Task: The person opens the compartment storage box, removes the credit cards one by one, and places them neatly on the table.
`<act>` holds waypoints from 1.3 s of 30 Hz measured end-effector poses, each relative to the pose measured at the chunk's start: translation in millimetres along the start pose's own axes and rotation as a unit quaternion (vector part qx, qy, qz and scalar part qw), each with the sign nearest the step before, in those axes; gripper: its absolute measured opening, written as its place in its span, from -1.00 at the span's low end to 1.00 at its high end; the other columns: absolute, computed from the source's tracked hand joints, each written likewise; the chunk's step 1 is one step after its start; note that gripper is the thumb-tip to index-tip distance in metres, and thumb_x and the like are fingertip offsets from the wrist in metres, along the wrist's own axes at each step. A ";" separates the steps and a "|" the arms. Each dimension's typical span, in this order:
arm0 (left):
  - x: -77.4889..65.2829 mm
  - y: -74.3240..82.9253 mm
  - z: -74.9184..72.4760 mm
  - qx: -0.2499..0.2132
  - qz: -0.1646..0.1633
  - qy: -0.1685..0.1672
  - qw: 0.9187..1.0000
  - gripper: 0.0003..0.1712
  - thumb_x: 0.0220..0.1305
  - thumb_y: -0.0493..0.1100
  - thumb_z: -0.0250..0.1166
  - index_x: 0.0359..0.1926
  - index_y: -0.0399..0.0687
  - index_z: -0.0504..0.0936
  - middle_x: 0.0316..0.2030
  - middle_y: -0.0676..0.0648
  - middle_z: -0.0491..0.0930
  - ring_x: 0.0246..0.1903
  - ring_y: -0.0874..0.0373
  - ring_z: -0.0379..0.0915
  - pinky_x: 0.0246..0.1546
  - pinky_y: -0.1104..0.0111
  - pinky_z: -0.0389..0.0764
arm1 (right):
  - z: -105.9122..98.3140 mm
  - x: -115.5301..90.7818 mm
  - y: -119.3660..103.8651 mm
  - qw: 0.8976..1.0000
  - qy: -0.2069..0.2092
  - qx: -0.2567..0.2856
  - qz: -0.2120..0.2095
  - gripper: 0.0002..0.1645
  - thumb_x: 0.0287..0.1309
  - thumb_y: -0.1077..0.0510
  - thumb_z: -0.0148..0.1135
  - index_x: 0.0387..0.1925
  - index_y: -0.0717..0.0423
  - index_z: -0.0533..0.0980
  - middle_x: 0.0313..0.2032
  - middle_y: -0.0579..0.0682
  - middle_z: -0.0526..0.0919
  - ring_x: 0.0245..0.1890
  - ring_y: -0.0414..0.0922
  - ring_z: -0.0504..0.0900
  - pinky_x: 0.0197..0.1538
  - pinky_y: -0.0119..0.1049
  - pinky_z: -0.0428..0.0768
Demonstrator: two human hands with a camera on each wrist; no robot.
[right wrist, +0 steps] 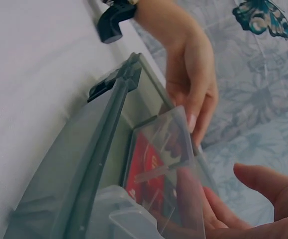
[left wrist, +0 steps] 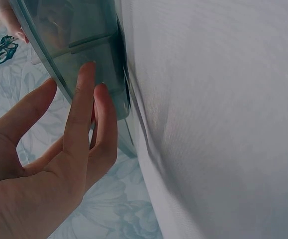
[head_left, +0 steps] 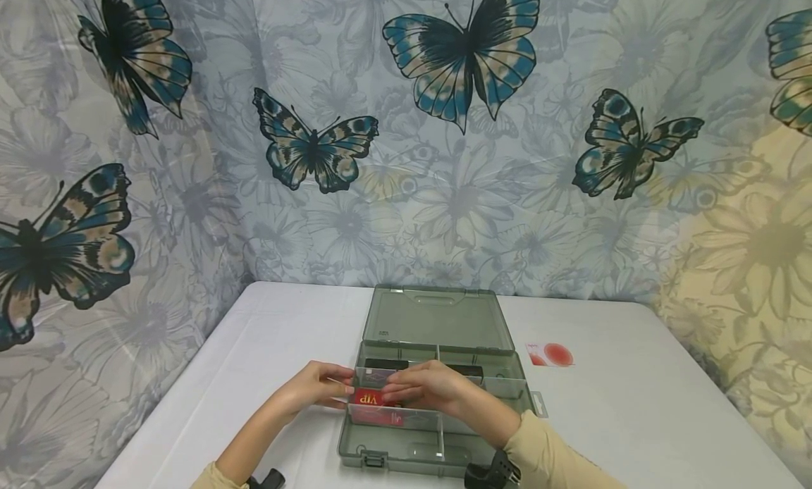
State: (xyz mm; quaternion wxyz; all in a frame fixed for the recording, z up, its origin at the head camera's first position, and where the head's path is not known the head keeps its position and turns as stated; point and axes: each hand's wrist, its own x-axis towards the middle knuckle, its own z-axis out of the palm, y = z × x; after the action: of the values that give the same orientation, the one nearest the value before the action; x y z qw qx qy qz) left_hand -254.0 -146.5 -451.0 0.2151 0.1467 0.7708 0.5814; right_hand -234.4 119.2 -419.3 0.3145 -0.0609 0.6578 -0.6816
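Tan sleeve (head_left: 561, 450) nearest; right hand (head_left: 438, 387) extended, thumb apart, at red card (head_left: 366, 396); left hand (head_left: 315, 387) near-straight, touching box (head_left: 412, 463); neither grips.

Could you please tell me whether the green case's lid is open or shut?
Open: the lid is swung back behind the case, exposing the dividers and the red VIP card.
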 end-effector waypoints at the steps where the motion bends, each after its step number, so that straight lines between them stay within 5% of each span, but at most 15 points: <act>1: 0.1 0.0 0.0 0.000 0.000 0.000 1.000 -0.37 0.23 -0.21 0.35 0.18 -0.59 0.41 -0.03 -0.34 0.60 -0.14 -0.07 0.67 -0.16 0.21 0.80 | 0.1 -0.1 0.3 1.000 0.002 0.000 -0.001 -0.48 0.38 0.15 0.09 0.17 0.51 0.40 -0.01 0.24 0.69 0.08 0.07 0.67 0.35 0.14 0.49; 13: -1.0 1.3 -0.2 0.001 0.003 -0.002 1.000 -0.38 0.24 -0.22 0.34 0.18 -0.59 0.41 -0.02 -0.38 0.58 -0.13 -0.10 0.67 -0.15 0.21 0.80 | 0.5 -3.7 0.2 0.999 0.031 0.019 -0.016 -0.42 0.36 0.12 0.14 0.22 0.49 0.36 0.04 0.25 0.66 0.03 0.00 0.70 0.34 0.23 0.45; 23: -0.7 2.4 0.1 0.000 0.004 -0.001 1.000 -0.38 0.23 -0.22 0.35 0.18 -0.59 0.41 -0.03 -0.36 0.59 -0.14 -0.06 0.68 -0.15 0.21 0.80 | 4.0 -8.6 -1.2 0.998 0.039 0.038 -0.025 -0.41 0.36 0.13 0.13 0.23 0.52 0.34 0.11 0.32 0.60 0.04 0.01 0.69 0.28 0.10 0.57; 33: -0.8 2.9 1.0 0.003 0.003 0.003 1.000 -0.38 0.22 -0.22 0.35 0.18 -0.58 0.42 -0.04 -0.34 0.59 -0.15 -0.06 0.68 -0.15 0.22 0.80 | 7.7 -10.3 -3.7 0.996 0.080 -0.028 -0.025 -0.45 0.30 0.10 0.20 0.13 0.47 0.44 0.01 0.26 0.68 0.00 0.06 0.71 0.25 0.17 0.57; 39: -1.2 2.3 0.8 0.000 0.004 0.002 1.000 -0.38 0.22 -0.23 0.35 0.18 -0.60 0.41 -0.04 -0.34 0.60 -0.14 -0.07 0.68 -0.15 0.20 0.80 | 8.7 -9.0 -2.6 0.997 0.066 -0.046 -0.020 -0.45 0.31 0.08 0.19 0.14 0.45 0.45 0.00 0.24 0.69 0.03 0.09 0.69 0.27 0.18 0.55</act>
State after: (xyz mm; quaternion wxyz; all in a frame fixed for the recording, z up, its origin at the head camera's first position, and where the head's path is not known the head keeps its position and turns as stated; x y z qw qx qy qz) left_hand -252.6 -145.7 -448.7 0.2111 0.1488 0.7708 0.5824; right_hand -223.8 116.1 -412.7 0.2537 -0.0436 0.7061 -0.6597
